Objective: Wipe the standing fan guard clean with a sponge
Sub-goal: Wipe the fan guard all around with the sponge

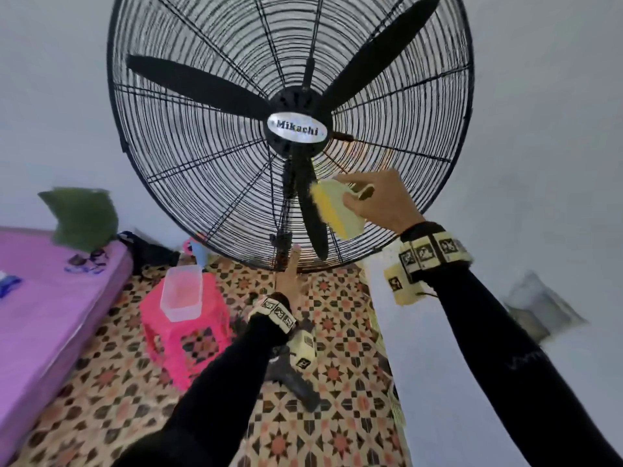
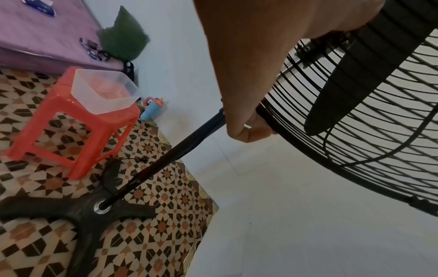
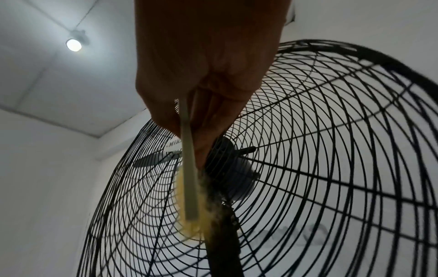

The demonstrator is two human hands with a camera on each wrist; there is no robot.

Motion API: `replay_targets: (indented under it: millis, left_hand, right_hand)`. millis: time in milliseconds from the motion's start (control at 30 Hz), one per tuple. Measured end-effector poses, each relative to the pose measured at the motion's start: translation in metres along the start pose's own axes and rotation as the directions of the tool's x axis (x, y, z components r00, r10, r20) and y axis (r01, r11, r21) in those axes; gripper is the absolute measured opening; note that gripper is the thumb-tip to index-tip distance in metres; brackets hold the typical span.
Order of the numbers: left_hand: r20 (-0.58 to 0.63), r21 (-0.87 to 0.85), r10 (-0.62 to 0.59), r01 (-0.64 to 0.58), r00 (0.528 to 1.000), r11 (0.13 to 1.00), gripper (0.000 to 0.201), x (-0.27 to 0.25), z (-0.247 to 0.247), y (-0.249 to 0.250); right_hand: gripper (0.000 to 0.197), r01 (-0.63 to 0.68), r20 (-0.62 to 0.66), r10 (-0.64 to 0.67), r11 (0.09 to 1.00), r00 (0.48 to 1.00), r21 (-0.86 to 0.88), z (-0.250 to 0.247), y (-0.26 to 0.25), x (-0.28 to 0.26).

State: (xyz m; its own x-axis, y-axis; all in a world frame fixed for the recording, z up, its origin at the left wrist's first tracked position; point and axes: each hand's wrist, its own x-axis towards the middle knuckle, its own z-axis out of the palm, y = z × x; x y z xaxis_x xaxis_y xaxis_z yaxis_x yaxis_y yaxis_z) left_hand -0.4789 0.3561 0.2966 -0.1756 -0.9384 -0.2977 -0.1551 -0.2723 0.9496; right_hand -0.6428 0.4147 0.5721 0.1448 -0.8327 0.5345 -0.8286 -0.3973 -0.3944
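The right hand (image 1: 379, 200) is pinching the sponge (image 1: 337, 210) flat against the lower front of the fan guard (image 1: 188, 163), its long edge running down-right beside the bottom blade (image 1: 312, 217); the left hand (image 2: 246, 105), lower, is gripping the guard's bottom rim

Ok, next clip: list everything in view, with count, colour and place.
Standing fan: one, black, wire guard, against the white wall.
Sponge: one, yellow with a pale backing, against the lower guard.
Stool: one, pink, on the patterned floor left of the fan.
Tub: one, clear plastic, on the stool.
Bed: one, purple cover, far left.
Cushion: one, green, at the bed's far end by the wall.
Bottle: one, blue and pink, on the floor by the wall.
Ceiling lamp: one, white, lit.
Left hand: grips the guard's bottom rim.
Right hand: holds the sponge.
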Motion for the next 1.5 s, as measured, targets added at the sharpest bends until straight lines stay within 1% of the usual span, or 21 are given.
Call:
replay_targets:
  millis: [100,133,167,267,333,367,433,500,567,600,700,833,900,1033,1100,1200,1267,1300,1367,1433,1500]
  left_hand:
    - [0.028,-0.305,-0.092,0.096,0.995,0.947,0.064,-0.037,-0.009,0.031]
    - [0.012,-0.376,-0.096,0.093,0.995,0.922,0.07,-0.041,-0.011,0.039]
    - [0.037,-0.386,-0.109,0.114,0.993,0.915,0.091,-0.044,-0.012,0.043]
    - [0.065,-0.471,-0.118,0.134,0.991,0.872,0.128,-0.04,-0.017,0.041]
    - [0.098,-0.555,-0.138,0.17,0.986,0.814,0.117,-0.048,-0.018,0.049]
    - [0.093,-0.577,-0.139,0.168,0.986,0.799,0.106,-0.051,-0.018,0.051]
    - [0.056,-0.601,-0.144,0.149,0.988,0.785,0.098,-0.05,-0.015,0.051]
    - [0.024,-0.596,-0.158,0.141,0.987,0.791,0.117,-0.048,-0.007,0.049]
    - [-0.016,-0.568,-0.162,0.124,0.987,0.814,0.143,-0.048,0.0,0.05]
    - [-0.042,-0.563,-0.163,0.112,0.986,0.819,0.146,-0.046,0.002,0.047]
    - [-0.078,-0.581,-0.164,0.089,0.983,0.809,0.129,-0.036,0.005,0.037]
    - [-0.088,-0.598,-0.175,0.088,0.981,0.797,0.112,-0.028,0.009,0.027]
    - [-0.086,-0.569,-0.173,0.095,0.981,0.817,0.106,-0.04,0.011,0.036]
    - [-0.052,-0.588,-0.117,0.064,0.992,0.806,0.079,-0.066,0.011,0.058]
    - [-0.053,-0.594,-0.105,0.053,0.993,0.803,0.077,-0.068,0.012,0.062]
    - [-0.079,-0.624,-0.102,0.031,0.992,0.781,0.053,-0.07,0.014,0.062]
    - [-0.075,-0.63,-0.116,0.043,0.99,0.775,0.065,-0.069,0.015,0.063]
    - [-0.064,-0.631,-0.113,0.048,0.991,0.774,0.072,-0.069,0.014,0.062]
    - [-0.05,-0.64,-0.104,0.049,0.993,0.767,0.079,-0.068,0.012,0.062]
    - [-0.061,-0.643,-0.102,0.039,0.993,0.765,0.082,-0.068,0.013,0.061]
    - [-0.079,-0.637,-0.096,0.024,0.992,0.771,0.088,-0.068,0.014,0.061]
  right_hand:
    - [0.044,0.036,-0.138,-0.01,0.982,0.99,0.187,0.0,-0.01,0.009]
    - [0.046,0.043,-0.152,-0.009,0.975,0.988,0.22,0.002,-0.012,0.012]
    - [0.046,0.035,-0.134,-0.005,0.974,0.991,0.222,0.006,-0.011,0.012]
    - [0.04,-0.03,0.076,0.024,0.997,0.997,0.069,0.011,0.002,0.005]
    - [0.037,-0.009,0.191,0.015,0.999,0.982,-0.036,0.008,0.005,0.0]
    - [0.038,0.006,0.171,-0.001,1.0,0.985,-0.029,0.007,0.003,0.0]
    - [0.042,0.03,0.019,-0.031,0.996,0.999,0.086,0.007,-0.003,0.003]
    - [0.047,0.113,-0.093,-0.098,0.979,0.991,0.172,0.012,-0.005,0.005]
    - [0.046,0.125,-0.006,-0.125,0.982,0.992,0.141,0.014,0.005,-0.001]
    - [0.044,0.11,0.082,-0.117,0.99,0.99,0.089,0.014,0.013,-0.007]
    - [0.04,0.123,0.254,-0.104,0.991,0.962,-0.06,0.011,0.031,-0.024]
    - [0.045,0.152,-0.028,-0.149,0.972,0.988,0.182,0.006,0.027,-0.024]
    - [0.048,0.233,-0.076,-0.224,0.959,0.972,0.162,0.014,0.033,-0.024]
    - [0.048,0.133,0.221,-0.144,0.989,0.964,0.064,0.031,0.063,-0.05]
    - [0.046,0.097,0.277,-0.113,0.993,0.954,0.072,0.029,0.063,-0.058]
    - [0.045,0.211,0.016,-0.216,0.964,0.976,0.161,0.024,0.055,-0.056]
    - [0.048,0.284,-0.078,-0.275,0.948,0.958,0.145,0.028,0.061,-0.052]
    - [0.047,0.284,-0.039,-0.281,0.951,0.959,0.125,0.03,0.065,-0.053]
    - [0.043,0.199,0.179,-0.208,0.978,0.962,0.066,0.035,0.073,-0.062]
    - [0.043,0.162,0.337,-0.148,0.987,0.93,-0.011,0.038,0.076,-0.071]
    - [0.043,0.205,0.247,-0.208,0.978,0.947,0.039,0.037,0.07,-0.075]
